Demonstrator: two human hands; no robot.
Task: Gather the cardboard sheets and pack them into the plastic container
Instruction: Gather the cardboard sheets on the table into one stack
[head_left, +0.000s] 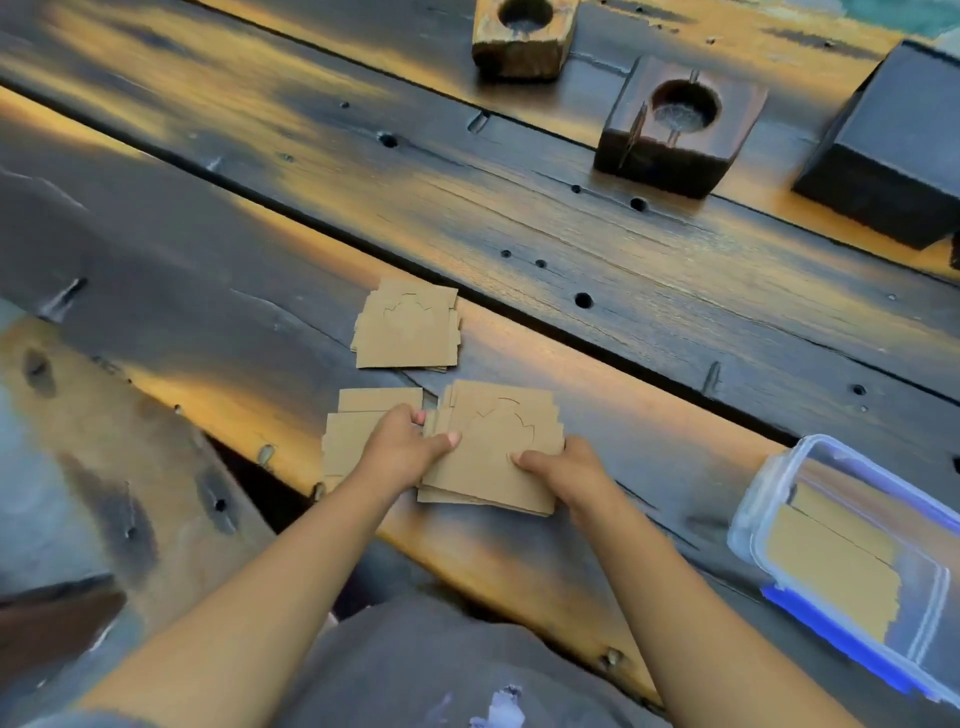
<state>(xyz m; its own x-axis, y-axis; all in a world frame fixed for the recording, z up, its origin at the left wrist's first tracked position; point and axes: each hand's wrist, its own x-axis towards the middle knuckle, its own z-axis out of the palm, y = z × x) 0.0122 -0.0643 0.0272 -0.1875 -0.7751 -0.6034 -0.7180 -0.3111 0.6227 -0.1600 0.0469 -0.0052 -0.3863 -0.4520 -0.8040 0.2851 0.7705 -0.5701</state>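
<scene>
Cardboard stack (493, 452) on table | left hand (402, 447), right hand (563, 467) fingers pinching its opposite edges

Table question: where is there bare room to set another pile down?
Bare wood lies between the far stack and the wooden blocks, and between the held stack and the plastic container. It is crowded around both hands.

1. No text, label, brand or number can be read anywhere.
2. Only cut outlines, not letters, are seen on the cardboard sheets (493, 447) left of the plastic container (852, 561).
</scene>
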